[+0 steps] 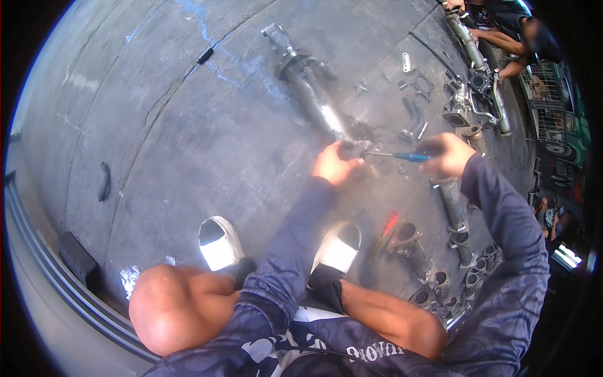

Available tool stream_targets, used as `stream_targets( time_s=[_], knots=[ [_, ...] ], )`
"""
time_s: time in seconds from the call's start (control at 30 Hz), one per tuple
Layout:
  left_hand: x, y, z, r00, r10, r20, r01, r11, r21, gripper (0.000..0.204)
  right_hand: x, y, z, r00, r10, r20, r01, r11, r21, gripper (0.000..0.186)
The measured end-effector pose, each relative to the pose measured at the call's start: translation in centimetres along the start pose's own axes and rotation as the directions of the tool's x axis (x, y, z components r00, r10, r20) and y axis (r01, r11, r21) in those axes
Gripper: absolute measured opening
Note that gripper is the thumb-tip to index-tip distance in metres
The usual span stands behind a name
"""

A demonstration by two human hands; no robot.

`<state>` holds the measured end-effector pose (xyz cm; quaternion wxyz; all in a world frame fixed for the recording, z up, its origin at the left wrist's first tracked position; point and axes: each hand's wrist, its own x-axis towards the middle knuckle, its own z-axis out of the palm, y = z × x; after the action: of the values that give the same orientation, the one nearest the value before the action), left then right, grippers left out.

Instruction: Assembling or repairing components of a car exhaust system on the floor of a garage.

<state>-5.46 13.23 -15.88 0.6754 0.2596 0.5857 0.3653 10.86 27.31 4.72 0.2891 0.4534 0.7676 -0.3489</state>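
We pinch a small grey metal part point(359, 148) in our left hand point(337, 164). Our right hand point(449, 155) grips a blue-handled screwdriver point(411, 157), its shaft pointing left to the part; we cannot tell whether the tip touches. Both are above the middle of the grey floor point(188, 144), beyond our white shoes point(220, 244). Just past our left hand, a long metal cylinder point(321, 105) stretches toward the floor's far edge. Metal tubes point(451, 204) lie along its right side, near a red-handled tool point(390, 222). Toward the far right corner, another person's hand point(500, 73) touches a pipe assembly point(479, 81).
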Motion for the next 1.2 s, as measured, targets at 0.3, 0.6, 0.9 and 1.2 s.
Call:
stream_targets(
  time_s=[0.3, 0.6, 0.9, 1.2],
  knots=[
    [-0.3, 0.3, 0.1, 0.999, 0.023, 0.048, -0.015, 0.985, -0.171, 0.054, 0.4, -1.4, -0.6, 0.991, -0.122, 0.059, 0.135, 0.841, -0.524, 0.033],
    [-0.2, 0.4, 0.4, 0.998, 0.028, 0.057, -0.024, 0.997, -0.073, 0.052, 1.9, -1.8, -2.8, 0.747, 0.602, 0.282, -0.658, 0.731, 0.181, 0.037],
    [1.2, -1.6, 0.4, 0.999, 0.039, 0.007, -0.039, 0.997, -0.071, 0.056, 0.5, -0.6, -0.5, 0.997, 0.057, -0.060, -0.058, 0.998, -0.013, 0.031],
    [0.8, -1.5, 0.1, 0.995, 0.102, 0.013, -0.102, 0.993, -0.055, 0.055, 0.4, -2.8, -0.4, 0.954, -0.300, 0.008, 0.227, 0.702, -0.675, 0.021]
  ],
)
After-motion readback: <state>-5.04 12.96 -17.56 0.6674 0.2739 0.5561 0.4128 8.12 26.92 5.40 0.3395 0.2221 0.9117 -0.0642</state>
